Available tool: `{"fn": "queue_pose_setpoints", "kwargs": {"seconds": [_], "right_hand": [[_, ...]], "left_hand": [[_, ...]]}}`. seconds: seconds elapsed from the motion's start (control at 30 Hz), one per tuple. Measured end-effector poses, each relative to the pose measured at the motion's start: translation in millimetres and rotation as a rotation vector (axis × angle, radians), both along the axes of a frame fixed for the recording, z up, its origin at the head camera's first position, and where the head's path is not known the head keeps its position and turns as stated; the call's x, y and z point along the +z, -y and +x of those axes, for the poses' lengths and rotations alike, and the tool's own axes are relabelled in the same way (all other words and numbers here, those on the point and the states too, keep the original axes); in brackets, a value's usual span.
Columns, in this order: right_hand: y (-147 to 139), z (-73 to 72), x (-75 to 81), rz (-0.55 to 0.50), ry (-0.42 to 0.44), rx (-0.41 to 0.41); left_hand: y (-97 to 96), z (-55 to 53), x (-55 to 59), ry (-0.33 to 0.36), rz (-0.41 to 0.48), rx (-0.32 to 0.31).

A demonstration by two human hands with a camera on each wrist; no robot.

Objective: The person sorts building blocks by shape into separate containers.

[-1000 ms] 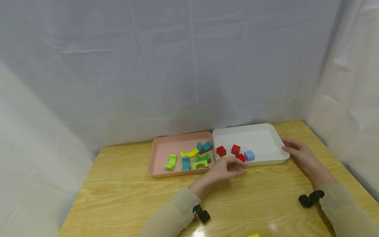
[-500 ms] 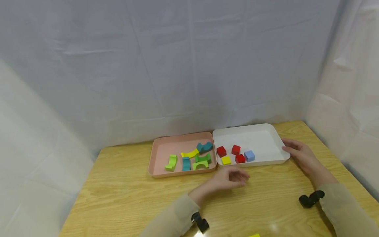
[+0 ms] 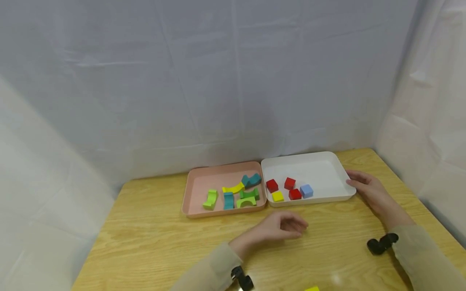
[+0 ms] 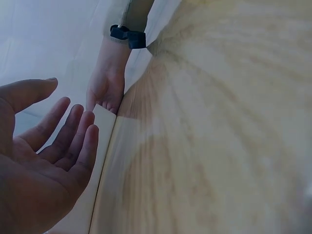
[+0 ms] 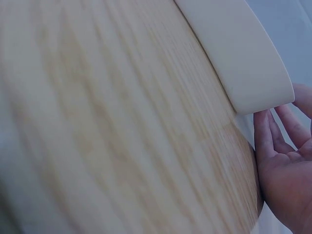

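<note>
My left hand (image 3: 278, 226) hovers over the table in front of the trays, fingers loosely bent and holding nothing. In the left wrist view that hand (image 4: 48, 161) has thumb and fingers spread apart. My right hand (image 3: 371, 194) touches the right end of the white tray (image 3: 316, 165), thumb at the rim. Its fingers lie nearly straight against the tray's outer wall in the right wrist view. Inside the white tray are red blocks (image 3: 272, 186), a yellow block (image 3: 278, 197) and a light blue block (image 3: 306, 191).
A pink tray (image 3: 204, 176) adjoins the white one on its left. It holds several curved blocks, among them a lime-green one (image 3: 210, 200), a yellow one (image 3: 234, 188) and a teal one (image 3: 228, 201). Another yellow block (image 3: 312, 288) shows at the bottom edge. White cloth (image 3: 233, 81) hangs behind the table.
My left hand has drawn back from the white tray's front edge toward me, uncovering the yellow block inside. The right hand and both trays keep their places.
</note>
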State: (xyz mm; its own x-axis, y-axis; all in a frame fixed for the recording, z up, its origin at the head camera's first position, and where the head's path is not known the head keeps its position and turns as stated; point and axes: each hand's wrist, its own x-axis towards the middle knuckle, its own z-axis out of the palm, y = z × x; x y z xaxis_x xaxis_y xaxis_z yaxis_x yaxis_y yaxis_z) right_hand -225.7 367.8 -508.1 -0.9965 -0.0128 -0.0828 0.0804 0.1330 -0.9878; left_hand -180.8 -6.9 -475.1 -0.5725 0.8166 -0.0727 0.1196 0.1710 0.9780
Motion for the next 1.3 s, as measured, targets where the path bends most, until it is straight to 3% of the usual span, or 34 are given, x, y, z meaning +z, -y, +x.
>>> {"fn": "queue_pose_setpoints", "kwargs": {"seconds": [0.33,0.77,1.3], "right_hand": [[1.5,1.9,1.8,-0.057,-0.007,-0.003],[0.7,1.0,1.7,-0.084,-0.012,0.002],[0.5,-1.1,-2.5,-0.196,-0.027,0.008]], "left_hand": [[5.9,11.2,-3.7,0.029,-0.010,-0.071],[9.1,25.1,-4.3,0.081,0.004,-0.240],[1.4,46.8,-3.5,0.119,0.008,-0.346]]}}
